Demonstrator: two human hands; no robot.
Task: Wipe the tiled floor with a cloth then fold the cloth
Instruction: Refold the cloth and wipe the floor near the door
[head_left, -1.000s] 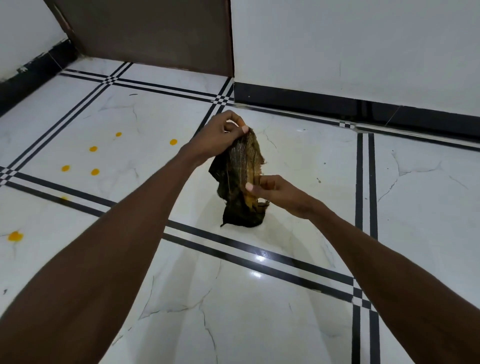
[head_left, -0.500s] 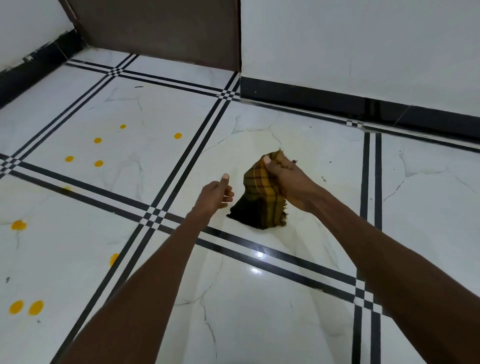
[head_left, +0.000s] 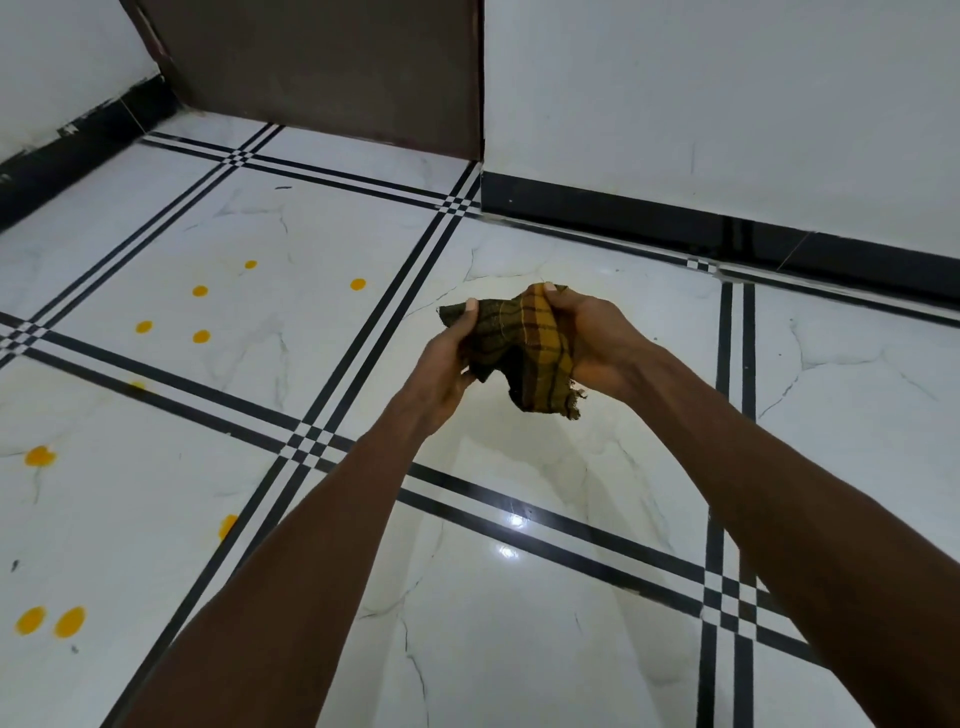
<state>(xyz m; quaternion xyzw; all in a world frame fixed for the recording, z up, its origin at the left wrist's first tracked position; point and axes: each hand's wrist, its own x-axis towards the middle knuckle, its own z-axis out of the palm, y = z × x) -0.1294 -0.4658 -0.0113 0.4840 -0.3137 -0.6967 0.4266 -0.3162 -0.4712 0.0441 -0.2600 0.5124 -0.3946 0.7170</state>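
Note:
A dark green and yellow checked cloth is bunched up in the air above the white marble-look tiled floor. My left hand grips its left corner, thumb on top. My right hand holds the cloth's right side, fingers curled over the top edge. A frayed corner hangs down between the two hands. The tile under the cloth carries a faint yellowish smear.
Several yellow spots dot the tiles to the left, more at the lower left. Black double lines cross the floor. A brown door and white walls with black skirting close off the back.
My left hand let go of the cloth, then took hold of its left corner again. The cloth has been lifted off the floor and now hangs between both hands.

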